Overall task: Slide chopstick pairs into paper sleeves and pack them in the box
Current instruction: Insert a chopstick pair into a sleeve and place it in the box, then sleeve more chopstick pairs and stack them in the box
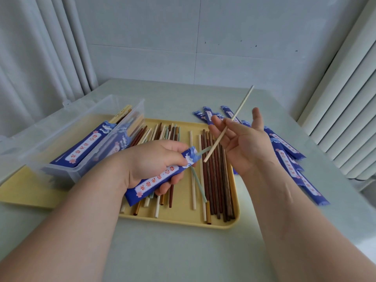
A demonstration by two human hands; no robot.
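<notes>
Your left hand (154, 159) grips the blue sleeve (160, 178) over the tray, fingers curled under it and thumb on top. The sleeve slants with its open mouth up and to the right. The tip of a green chopstick (203, 151) pokes out of that mouth.

Your right hand (244, 143) is turned palm-up just to the right, pinching a cream chopstick (242, 104) in its fingertips, the thumb standing free. That stick slants steeply: its far end points up and away over the table, and its near end hangs just beside the sleeve's mouth, not inside it.

Below both hands the yellow tray (179, 218) holds loose chopsticks (217, 180), brown, cream, green and amber, lying mostly lengthwise.

To your left a clear box (61, 159) rests partly on the tray's edge, with packed sleeves (85, 147) and a few sticks inside. To your right spare sleeves (284, 151) are fanned out on the pale table (183, 251), beyond the tray's right rim.

A curtain (40, 47) hangs at the far left, a white radiator (345, 98) stands at the right.
</notes>
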